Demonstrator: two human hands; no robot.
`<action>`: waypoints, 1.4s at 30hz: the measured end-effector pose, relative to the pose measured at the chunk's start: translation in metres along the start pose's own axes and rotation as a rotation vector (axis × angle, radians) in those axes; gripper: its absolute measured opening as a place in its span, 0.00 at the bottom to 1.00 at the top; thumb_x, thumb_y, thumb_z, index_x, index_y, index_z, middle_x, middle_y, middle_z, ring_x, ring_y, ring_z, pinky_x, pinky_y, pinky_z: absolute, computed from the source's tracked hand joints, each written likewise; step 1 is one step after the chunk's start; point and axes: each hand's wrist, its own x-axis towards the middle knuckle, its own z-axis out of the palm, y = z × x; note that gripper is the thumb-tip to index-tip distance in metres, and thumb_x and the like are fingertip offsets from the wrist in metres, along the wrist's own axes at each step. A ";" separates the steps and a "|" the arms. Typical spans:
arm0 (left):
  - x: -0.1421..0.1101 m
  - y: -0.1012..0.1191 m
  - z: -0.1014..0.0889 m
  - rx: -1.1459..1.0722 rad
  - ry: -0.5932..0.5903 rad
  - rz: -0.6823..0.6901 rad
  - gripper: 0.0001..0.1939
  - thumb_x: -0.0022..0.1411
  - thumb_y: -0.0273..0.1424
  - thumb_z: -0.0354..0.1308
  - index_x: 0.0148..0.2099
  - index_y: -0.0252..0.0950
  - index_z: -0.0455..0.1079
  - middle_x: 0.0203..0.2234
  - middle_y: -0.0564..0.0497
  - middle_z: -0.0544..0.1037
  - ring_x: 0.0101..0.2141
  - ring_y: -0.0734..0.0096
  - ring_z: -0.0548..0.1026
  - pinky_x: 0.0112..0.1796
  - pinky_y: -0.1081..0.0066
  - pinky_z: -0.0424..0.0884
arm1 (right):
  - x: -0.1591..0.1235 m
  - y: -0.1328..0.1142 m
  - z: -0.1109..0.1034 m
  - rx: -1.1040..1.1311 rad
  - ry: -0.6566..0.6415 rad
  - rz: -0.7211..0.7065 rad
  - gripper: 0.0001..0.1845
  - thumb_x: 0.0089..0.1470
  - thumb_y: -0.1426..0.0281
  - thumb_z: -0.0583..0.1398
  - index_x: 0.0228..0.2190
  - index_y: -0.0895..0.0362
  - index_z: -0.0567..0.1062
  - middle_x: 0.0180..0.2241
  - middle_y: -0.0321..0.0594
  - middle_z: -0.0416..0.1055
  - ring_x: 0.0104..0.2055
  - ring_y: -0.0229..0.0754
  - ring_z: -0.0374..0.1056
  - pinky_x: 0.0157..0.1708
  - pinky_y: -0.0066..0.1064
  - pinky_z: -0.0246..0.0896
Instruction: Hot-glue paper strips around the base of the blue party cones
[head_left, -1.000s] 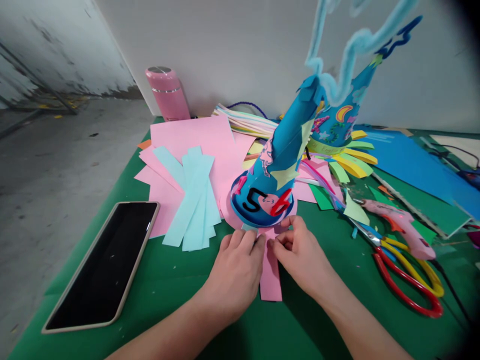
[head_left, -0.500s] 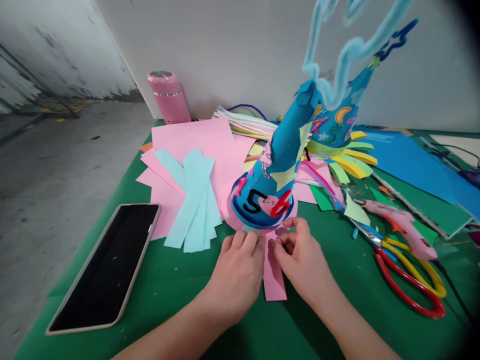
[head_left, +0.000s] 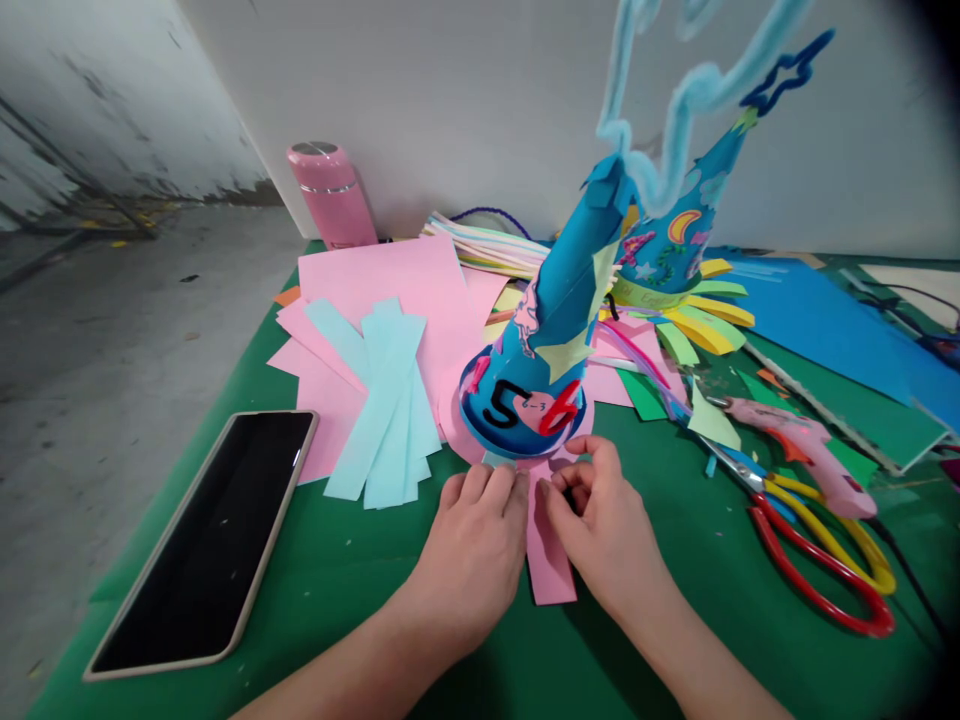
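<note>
A tall blue paper cone hat (head_left: pixel 555 300) leans to the right on a round pink paper brim. It carries a black 5, a red 6, pale green stars and light blue fuzzy pipe cleaner at its tip. From the brim's front a pink paper strip (head_left: pixel 550 565) runs toward me. My left hand (head_left: pixel 469 560) is closed, its curled fingers pressed at the strip's left edge near the brim; the fingertips are partly hidden. On the other side, my right hand (head_left: pixel 611 525) pinches the strip's right edge between thumb and fingers.
Light blue paper strips (head_left: pixel 390 410) lie on pink sheets (head_left: pixel 382 265) at left, by a phone (head_left: pixel 206 540). Scissors (head_left: pixel 817 560) and a pink glue gun (head_left: pixel 810 445) lie at right. Behind stand a second hat (head_left: pixel 675 235) and a pink bottle (head_left: pixel 334 200).
The view has shifted very slightly. Both hands stay at the pink strip by the brim, with no clear movement otherwise.
</note>
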 end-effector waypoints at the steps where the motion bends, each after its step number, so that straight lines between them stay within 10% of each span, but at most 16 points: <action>1: 0.000 0.000 0.000 -0.004 0.000 0.001 0.19 0.58 0.24 0.43 0.52 0.32 0.59 0.40 0.44 0.66 0.37 0.60 0.61 0.38 0.61 0.62 | 0.000 0.000 0.000 -0.001 0.002 0.000 0.15 0.47 0.70 0.53 0.39 0.55 0.57 0.24 0.32 0.69 0.25 0.39 0.66 0.27 0.28 0.57; 20: 0.000 0.002 0.000 0.033 0.001 -0.004 0.18 0.58 0.23 0.43 0.50 0.32 0.61 0.40 0.44 0.66 0.38 0.59 0.61 0.37 0.60 0.62 | 0.003 0.005 -0.002 -0.073 0.051 -0.046 0.15 0.49 0.69 0.54 0.40 0.56 0.57 0.27 0.35 0.68 0.27 0.39 0.66 0.26 0.28 0.57; 29: -0.001 0.004 0.005 0.087 0.033 0.009 0.18 0.60 0.24 0.41 0.52 0.33 0.60 0.41 0.44 0.66 0.39 0.60 0.62 0.38 0.61 0.62 | -0.004 0.020 -0.015 -0.208 -0.085 -0.451 0.13 0.55 0.72 0.50 0.40 0.56 0.71 0.32 0.42 0.65 0.34 0.39 0.62 0.33 0.31 0.60; 42: 0.001 0.005 0.003 0.079 0.004 -0.034 0.17 0.61 0.28 0.40 0.51 0.32 0.61 0.39 0.45 0.67 0.38 0.60 0.63 0.39 0.60 0.62 | 0.011 0.025 -0.020 -0.351 -0.177 -0.609 0.14 0.54 0.71 0.51 0.41 0.57 0.72 0.32 0.43 0.66 0.34 0.39 0.64 0.32 0.29 0.62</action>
